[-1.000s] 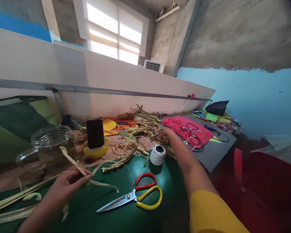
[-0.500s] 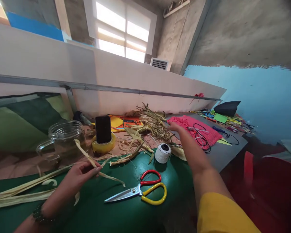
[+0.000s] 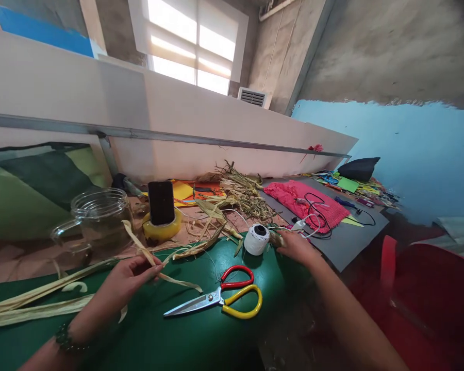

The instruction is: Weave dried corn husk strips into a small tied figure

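My left hand (image 3: 133, 278) pinches a pale strip of dried corn husk (image 3: 137, 242) between thumb and fingers. One end of it sticks up, and another thin end trails right over the green mat (image 3: 139, 330). To the right of a white thread spool (image 3: 256, 241), my right hand (image 3: 296, 248) has its fingers closed on a piece of corn husk (image 3: 277, 239), partly hidden by the hand. Between the hands lie scissors (image 3: 216, 301) with one red and one yellow handle, blades pointing left. Longer husk strips (image 3: 38, 312) lie at the left.
Behind the mat stand a glass jug (image 3: 100, 221) and a phone (image 3: 161, 202) on a yellow tape roll (image 3: 160, 229). A heap of dried husks (image 3: 245, 193) lies mid-back. Pink cloth (image 3: 301, 201) with cables is on the right; a red chair (image 3: 429, 288) stands beyond the table edge.
My right hand has come back from the husk heap, down to the husk beside the spool. My left hand keeps its hold on the strip. The view has shifted slightly.
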A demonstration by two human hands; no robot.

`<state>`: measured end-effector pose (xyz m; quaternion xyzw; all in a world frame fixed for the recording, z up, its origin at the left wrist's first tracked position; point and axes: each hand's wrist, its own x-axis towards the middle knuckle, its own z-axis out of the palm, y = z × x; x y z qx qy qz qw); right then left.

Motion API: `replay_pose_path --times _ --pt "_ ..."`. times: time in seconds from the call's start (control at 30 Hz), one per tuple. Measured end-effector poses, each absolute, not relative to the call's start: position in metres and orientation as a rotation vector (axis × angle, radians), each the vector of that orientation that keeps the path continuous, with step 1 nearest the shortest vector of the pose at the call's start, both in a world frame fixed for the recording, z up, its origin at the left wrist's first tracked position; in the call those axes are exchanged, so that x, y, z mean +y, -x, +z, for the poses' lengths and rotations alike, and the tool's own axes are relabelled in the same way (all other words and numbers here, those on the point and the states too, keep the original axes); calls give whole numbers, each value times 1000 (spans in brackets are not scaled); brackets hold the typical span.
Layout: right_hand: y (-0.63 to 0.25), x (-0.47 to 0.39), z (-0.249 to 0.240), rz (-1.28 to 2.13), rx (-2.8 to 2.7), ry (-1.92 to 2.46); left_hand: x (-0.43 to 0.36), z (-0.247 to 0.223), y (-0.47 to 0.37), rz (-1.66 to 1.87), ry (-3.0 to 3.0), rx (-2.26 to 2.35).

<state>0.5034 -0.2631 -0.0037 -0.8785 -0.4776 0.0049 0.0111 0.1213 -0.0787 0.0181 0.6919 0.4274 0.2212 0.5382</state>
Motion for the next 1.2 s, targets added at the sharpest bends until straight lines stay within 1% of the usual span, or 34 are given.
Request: replay_pose_path --times 0.17,0.33,0.43,0.6,0.7,0.8,1.03,1.2 --pt "-476 -268 -33 50 -1479 2722 -75 9 -116 501 -1670 971" --pt "-466 -248 -38 38 -1531 2579 -78 10 -117 515 -1660 980" --pt "-482 -240 -32 14 -1498 2578 -79 13 -118 532 -1658 1000" --pt "-521 -244 -25 -114 -1165 2847 -76 14 -118 548 -1677 1007" --pt "-532 -243 -26 -157 -1078 2941 -76 10 -117 518 -1700 986" --pt "-534 -238 -21 -241 -1085 2918 -77 8 -116 500 -1710 961" --pt "-524 -220 13 -446 -1265 2692 -81 17 -120 505 -1675 1016" --pt "-526 -221 32 -645 -1048 2699 -77 14 -120 493 -1658 1032"
